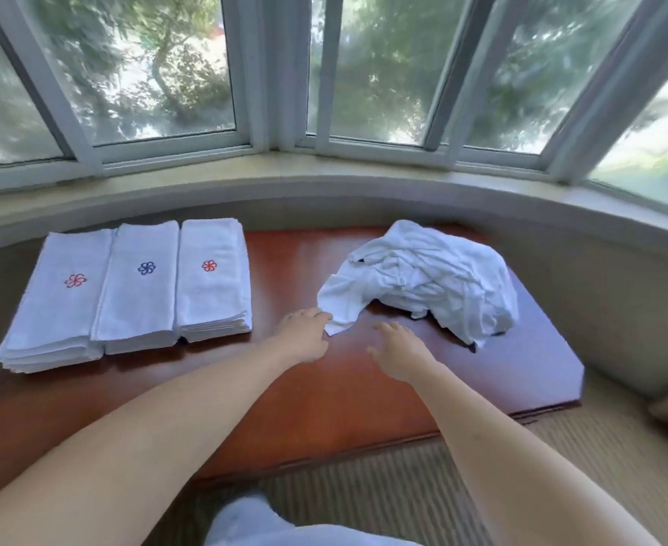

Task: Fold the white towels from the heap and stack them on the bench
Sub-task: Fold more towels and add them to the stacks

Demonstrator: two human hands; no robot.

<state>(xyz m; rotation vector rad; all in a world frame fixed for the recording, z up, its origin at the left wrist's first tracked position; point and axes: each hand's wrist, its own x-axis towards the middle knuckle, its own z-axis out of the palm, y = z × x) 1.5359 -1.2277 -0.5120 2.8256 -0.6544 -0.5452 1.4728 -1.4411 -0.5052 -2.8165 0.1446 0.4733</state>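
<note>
A crumpled heap of white towels (426, 277) lies on the right part of the reddish wooden bench (285, 388). Three stacks of folded white towels stand side by side on the left: one with a red flower emblem (58, 301), one with a blue emblem (139, 285), one with a red emblem (212, 277). My left hand (304, 333) reaches to the heap's near-left corner, its fingertips touching the loose towel edge. My right hand (397, 350) hovers over the bench just short of the heap, fingers spread and holding nothing.
A curved window sill (324, 179) and bay windows run behind the bench. Striped carpet (403, 486) lies in front of the bench. Bare wood shows between the stacks and the heap.
</note>
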